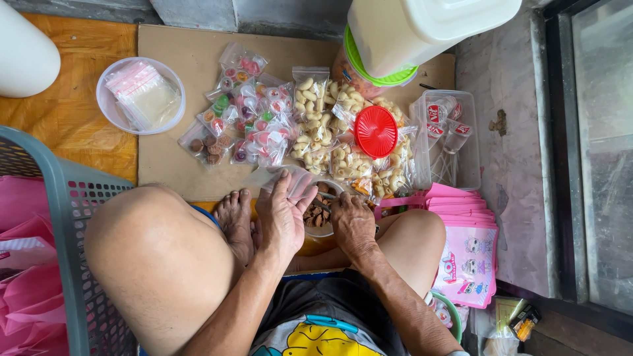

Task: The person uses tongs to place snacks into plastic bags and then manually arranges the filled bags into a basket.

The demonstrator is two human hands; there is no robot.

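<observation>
Two hands work over a bowl of brown snacks (pixel 319 214) between my knees. From the head camera, my left hand (pixel 282 214) pinches a small clear bag (pixel 290 181) in closed fingers just above the bowl's left rim. My right hand (pixel 353 224) is curled at the bowl's right edge; I cannot tell what it grips. Filled snack bags (pixel 330 132) lie beyond on cardboard (pixel 171 59).

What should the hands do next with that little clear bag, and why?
Probably the right hand scoops brown snacks from the bowl into the clear bag, since the left hand holds that bag just above the bowl and it looks empty, while filled bags lie ahead.
</observation>
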